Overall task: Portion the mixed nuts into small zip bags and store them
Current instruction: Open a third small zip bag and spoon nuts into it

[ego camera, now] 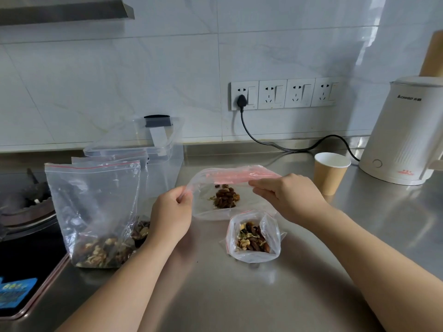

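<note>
A clear zip bag (208,207) with a red seal strip lies tilted above the steel counter, holding a small heap of raisins and nuts. My left hand (171,212) pinches its left top corner. My right hand (285,195) pinches the seal strip at its right end. In front of it stands a small zip bag (254,238), its mouth open, filled with mixed nuts. At the left, a tall zip bag (96,212) with mixed nuts at its bottom stands upright, with more bags behind it.
A clear plastic container (165,152) with its lid raised stands behind the bags. A paper cup (329,173) and a white kettle (405,137) are at the right, with a black cord (287,148) running to the wall sockets. A gas hob (26,212) lies at the left.
</note>
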